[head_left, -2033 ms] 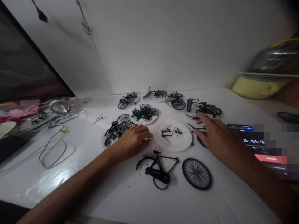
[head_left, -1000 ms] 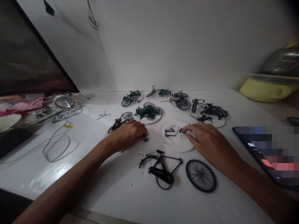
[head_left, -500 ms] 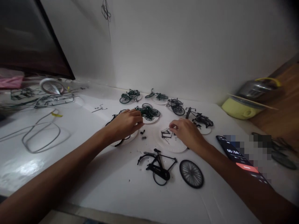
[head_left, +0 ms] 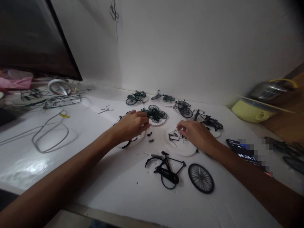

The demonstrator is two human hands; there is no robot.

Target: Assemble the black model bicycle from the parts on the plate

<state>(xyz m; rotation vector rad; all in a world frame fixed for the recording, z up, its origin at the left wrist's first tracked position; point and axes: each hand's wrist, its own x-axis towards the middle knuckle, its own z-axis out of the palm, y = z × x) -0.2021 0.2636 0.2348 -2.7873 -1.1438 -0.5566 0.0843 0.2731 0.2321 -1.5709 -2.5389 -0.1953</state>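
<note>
Well — left hand [head_left: 131,125], right hand [head_left: 196,134], six paper plates [head_left: 182,150].

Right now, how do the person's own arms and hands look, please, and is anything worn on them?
The left hand and the right hand are bare, without gloves, and both forearms are bare too, with no sleeves in view. I see no watch, bracelet, ring, cable or marking on either.

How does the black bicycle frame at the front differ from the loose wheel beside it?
The frame is angular with straight tubes; the wheel is round with fine spokes. The frame has a saddle; the wheel has nothing attached. Both are black, lying flat, apart, on the white table.
</note>
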